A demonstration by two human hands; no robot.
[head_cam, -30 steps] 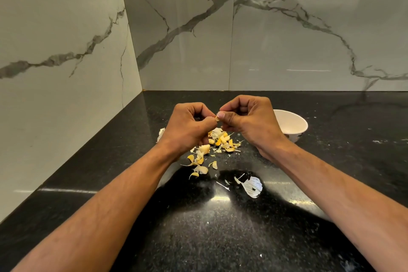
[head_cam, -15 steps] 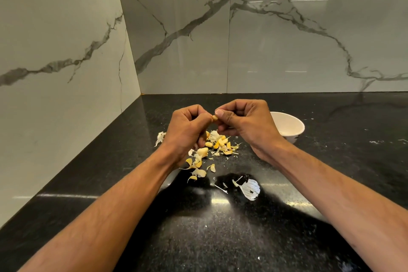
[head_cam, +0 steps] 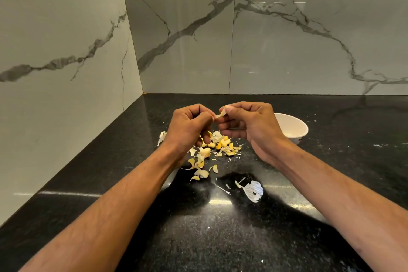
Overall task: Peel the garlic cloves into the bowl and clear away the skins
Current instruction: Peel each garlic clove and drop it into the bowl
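Both hands are raised above the worktop, fingers curled. Right hand pinches a pale strip of garlic skin between thumb and forefinger; left hand grips something at the strip's other end, contents hidden. Loose skins and cloves lie scattered below, toward the back left corner of the black polished countertop. White bowl stands right of the hands. Grey-veined marble walls meet at that corner.
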